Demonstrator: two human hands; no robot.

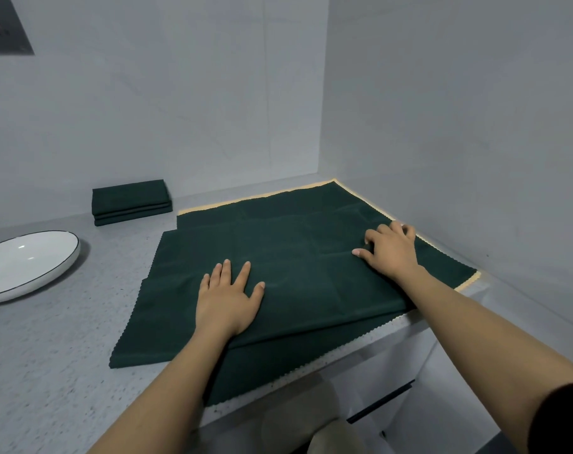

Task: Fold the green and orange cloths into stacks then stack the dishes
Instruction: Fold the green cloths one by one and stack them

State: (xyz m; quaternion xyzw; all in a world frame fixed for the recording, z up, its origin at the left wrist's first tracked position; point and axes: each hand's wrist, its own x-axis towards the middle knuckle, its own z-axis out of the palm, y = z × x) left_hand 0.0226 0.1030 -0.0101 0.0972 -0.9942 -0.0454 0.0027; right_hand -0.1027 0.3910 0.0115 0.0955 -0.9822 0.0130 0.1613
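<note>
Left hand (228, 298) lies flat, fingers spread, pinning the green cloth (288, 257) near the tabletop's front edge, so the right hand (391, 249), fingers curled into it, can probably fold.

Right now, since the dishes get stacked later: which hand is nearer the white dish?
Left. The left hand lies flat nearer the white dish; the right hand is farther right.

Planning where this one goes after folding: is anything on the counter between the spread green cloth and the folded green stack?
Nothing visible. Bare counter separates the spread green cloth from the folded stack; the white dish sits off to the left.
</note>
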